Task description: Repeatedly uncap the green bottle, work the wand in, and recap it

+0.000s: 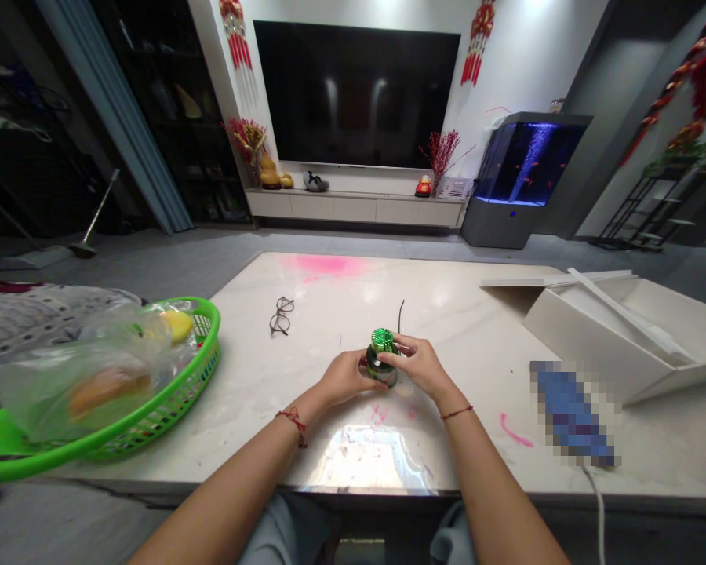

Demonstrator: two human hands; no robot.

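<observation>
A large dark television (356,94) is mounted on the white wall (506,63), above a low cabinet (353,207); a lit aquarium (521,169) is set beside it on grey floor (212,255).

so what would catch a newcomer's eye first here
Both hands meet at the table's middle: the left hand wraps a small dark jar while the right hand pinches its green lid. A bright green basket sits at the left edge, and a glowing blue aquarium stands at the back right.

Plenty of bare table (447,329) around the hands, especially straight ahead. Left side's crowded by the green basket (205,369), with glasses (280,315) lying just past it; the white box (612,329) and a blurred-out blue thing (572,412) block the right.
</observation>
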